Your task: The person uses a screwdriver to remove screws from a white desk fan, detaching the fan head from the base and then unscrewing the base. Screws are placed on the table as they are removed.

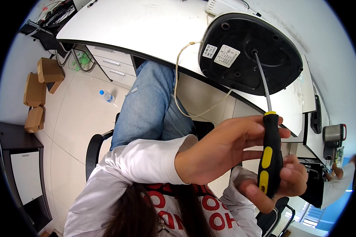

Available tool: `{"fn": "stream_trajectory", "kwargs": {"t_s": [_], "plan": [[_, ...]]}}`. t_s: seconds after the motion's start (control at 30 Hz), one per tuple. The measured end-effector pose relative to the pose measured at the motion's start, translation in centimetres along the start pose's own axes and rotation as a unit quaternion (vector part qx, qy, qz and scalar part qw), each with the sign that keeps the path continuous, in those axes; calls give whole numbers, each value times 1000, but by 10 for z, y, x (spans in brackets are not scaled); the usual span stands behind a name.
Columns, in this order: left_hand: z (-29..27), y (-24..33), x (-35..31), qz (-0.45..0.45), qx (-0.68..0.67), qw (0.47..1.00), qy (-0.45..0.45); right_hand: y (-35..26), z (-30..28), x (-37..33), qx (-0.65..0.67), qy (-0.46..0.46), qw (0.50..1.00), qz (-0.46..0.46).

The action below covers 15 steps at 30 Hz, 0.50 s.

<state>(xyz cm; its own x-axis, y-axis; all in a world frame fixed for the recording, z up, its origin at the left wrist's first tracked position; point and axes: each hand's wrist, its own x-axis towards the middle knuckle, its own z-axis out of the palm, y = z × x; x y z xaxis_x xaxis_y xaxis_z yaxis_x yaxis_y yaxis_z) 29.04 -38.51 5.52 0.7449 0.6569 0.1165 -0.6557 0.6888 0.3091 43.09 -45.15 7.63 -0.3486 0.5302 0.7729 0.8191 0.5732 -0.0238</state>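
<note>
A screwdriver [271, 154] with a black and yellow handle stands with its shaft pointing away from me. Its tip sits in a recessed hole of a black, rounded appliance base [241, 43], turned underside up on the white table. My left hand [225, 146] is curled around the upper handle, fingers passing behind it. Lower down, my right hand [290, 179] grips the handle's butt end between thumb and fingers. Two white labels and several holes show on the base. A pale cord [177, 79] loops from it over the table's front edge.
The white table [134, 23] curves across the top, with drawers [112, 65] beneath. A white device [225, 6] lies behind the base. On the floor are a water bottle [107, 96] and cardboard boxes [35, 89]. A person's pale sleeve [338, 185] shows at the right.
</note>
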Motion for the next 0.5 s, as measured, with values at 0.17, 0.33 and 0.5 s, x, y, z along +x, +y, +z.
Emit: {"fn": "stream_trajectory", "kwargs": {"t_s": [0.17,0.33,0.5], "plan": [[0,2,1,-42,51,998,19,-2,14,-8,59,90,994,16],[-3,1,0,-6,49,999,10,4,27,0,83,137,987,-29],[-7,-2,2,11,11,1000,-18,8,19,-6,45,130,989,55]]}}
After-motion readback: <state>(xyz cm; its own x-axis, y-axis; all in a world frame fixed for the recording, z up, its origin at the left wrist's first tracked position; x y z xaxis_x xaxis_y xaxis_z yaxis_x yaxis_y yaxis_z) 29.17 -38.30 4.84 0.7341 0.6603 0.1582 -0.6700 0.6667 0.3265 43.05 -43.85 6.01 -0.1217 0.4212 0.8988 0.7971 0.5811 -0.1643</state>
